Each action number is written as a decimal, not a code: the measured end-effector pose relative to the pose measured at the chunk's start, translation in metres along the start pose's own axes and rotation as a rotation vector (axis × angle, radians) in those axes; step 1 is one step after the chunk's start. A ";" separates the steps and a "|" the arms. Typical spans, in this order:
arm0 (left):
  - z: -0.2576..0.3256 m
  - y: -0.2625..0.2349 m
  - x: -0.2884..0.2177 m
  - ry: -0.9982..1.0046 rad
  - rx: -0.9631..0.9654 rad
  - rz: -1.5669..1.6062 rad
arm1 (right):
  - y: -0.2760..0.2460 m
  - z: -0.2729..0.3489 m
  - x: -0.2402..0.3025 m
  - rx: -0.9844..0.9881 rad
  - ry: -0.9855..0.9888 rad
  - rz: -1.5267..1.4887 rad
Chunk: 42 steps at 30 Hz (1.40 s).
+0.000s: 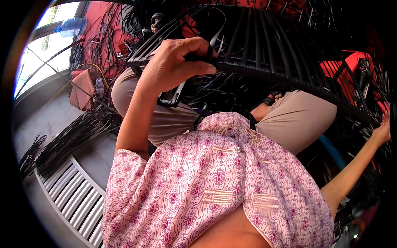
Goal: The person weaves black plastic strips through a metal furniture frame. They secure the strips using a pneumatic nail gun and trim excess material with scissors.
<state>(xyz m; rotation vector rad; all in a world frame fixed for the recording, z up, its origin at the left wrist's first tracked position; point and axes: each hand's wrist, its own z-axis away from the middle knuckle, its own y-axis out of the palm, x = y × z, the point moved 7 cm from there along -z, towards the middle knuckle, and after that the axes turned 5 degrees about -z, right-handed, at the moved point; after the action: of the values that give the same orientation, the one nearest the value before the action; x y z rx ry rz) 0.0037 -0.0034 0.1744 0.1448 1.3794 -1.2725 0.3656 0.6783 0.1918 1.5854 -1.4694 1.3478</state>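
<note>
A dark frame [289, 80] with black strips strung side by side lies across the space above my knees. At its near edge my left hand [178, 62] is closed, thumb and fingers pinching a black plastic strip against the wrapped bar. A loop of that strip [223, 18] rises from the fingers and bends over the frame. My right hand [383, 130] is stretched far out to the right, beside the red and black clutter. Its fingers point upward but fade into the picture's dark rim, so what they hold, if anything, is hidden.
Loose black strips [105, 41] tangle over the red surface at the left. A bundle of black strips [76, 134] lies near a slatted grey metal piece [76, 192]. A blue water bottle [72, 27] is by the window; a red seat-like part [357, 68] stands at right.
</note>
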 end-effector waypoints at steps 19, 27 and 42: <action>-0.039 -0.035 -0.017 0.199 -0.005 0.079 | 0.337 0.509 0.180 1.342 0.409 -0.231; -0.077 -0.035 0.004 0.230 0.022 0.252 | 0.040 0.491 0.118 0.687 0.423 0.418; -0.052 -0.023 0.009 0.173 -0.011 0.163 | 0.100 0.428 0.155 0.423 0.069 0.496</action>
<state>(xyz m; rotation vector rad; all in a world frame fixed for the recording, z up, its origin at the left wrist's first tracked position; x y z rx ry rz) -0.0479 0.0201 0.1657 0.3596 1.4899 -1.1373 0.3714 0.2126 0.1791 1.4411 -1.6825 2.0873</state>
